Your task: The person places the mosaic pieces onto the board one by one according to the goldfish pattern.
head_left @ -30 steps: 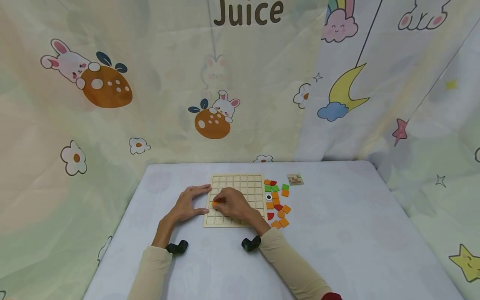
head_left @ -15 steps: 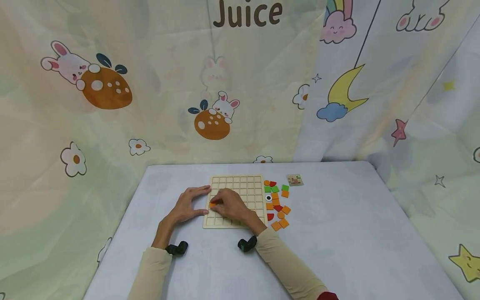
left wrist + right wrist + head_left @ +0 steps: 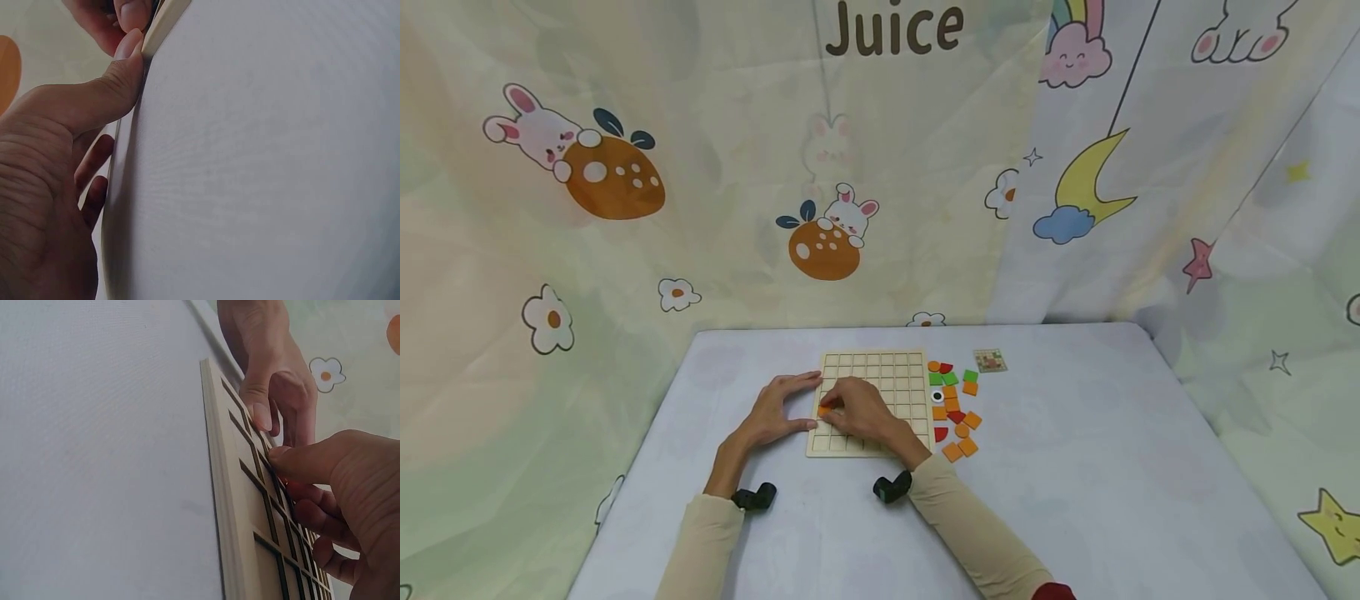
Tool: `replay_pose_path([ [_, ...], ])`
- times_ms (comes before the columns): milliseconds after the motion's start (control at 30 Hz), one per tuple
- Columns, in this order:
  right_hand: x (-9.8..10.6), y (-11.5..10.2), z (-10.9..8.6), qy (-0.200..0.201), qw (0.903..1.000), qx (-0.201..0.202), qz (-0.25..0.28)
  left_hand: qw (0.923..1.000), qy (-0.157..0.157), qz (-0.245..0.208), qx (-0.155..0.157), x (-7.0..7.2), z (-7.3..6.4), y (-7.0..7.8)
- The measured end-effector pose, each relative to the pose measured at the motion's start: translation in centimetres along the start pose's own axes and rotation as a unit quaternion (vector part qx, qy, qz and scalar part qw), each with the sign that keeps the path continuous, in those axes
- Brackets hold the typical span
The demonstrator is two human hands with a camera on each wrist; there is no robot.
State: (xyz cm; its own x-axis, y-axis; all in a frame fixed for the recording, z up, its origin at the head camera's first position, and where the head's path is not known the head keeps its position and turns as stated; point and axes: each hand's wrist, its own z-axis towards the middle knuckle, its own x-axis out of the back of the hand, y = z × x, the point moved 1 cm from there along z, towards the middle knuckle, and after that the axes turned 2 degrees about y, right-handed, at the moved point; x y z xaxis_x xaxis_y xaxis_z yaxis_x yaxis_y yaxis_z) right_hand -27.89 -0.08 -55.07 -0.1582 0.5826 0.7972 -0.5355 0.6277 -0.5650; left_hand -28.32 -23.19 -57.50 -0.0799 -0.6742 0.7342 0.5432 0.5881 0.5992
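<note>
A pale wooden grid board (image 3: 904, 377) lies flat on the table. Along its left edge, my left hand (image 3: 772, 408) rests with thumb and fingers spread, their tips touching the rim. My right hand (image 3: 865, 410) reaches across the board and pinches a small orange tile (image 3: 823, 410) at the leftmost column of cells. In the right wrist view, the thumb of the right hand (image 3: 353, 481) is down at the grid, close to the left thumb; the tile is mostly hidden there. The left wrist view has the left hand (image 3: 50, 137) with its thumb against the board's edge.
Right of the board lie several loose tiles: orange squares (image 3: 972, 419), green pieces (image 3: 951, 377), red pieces (image 3: 941, 433) and a white eye tile (image 3: 937, 396). A small picture card (image 3: 990, 360) lies farther back. A printed curtain (image 3: 917, 208) hangs behind the white table (image 3: 1075, 433).
My right hand has shifted slightly left with the orange tile, to the board's left column, then stayed there. My left hand has kept its place at the edge.
</note>
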Motion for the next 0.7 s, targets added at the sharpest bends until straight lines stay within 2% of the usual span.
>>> replay_pose_path([
  [267,0.6,0.3,-0.3,0.016,0.9996,0.006,0.023,0.9991,-0.026,-0.006,0.033,0.3,0.4,0.4],
  [500,2.2,1.5,-1.5,0.04,0.9983,-0.01,0.042,0.9998,-0.008,0.015,0.006,-0.1,0.2,0.2],
  [567,2.8,1.8,-1.9,0.046,0.9979,-0.014,0.044,0.9999,-0.008,0.01,0.011,-0.1,0.1,0.2],
  [700,4.0,2.6,-2.5,0.058,0.9967,-0.014,0.055,0.999,-0.02,0.003,0.04,0.0,0.2,0.3],
])
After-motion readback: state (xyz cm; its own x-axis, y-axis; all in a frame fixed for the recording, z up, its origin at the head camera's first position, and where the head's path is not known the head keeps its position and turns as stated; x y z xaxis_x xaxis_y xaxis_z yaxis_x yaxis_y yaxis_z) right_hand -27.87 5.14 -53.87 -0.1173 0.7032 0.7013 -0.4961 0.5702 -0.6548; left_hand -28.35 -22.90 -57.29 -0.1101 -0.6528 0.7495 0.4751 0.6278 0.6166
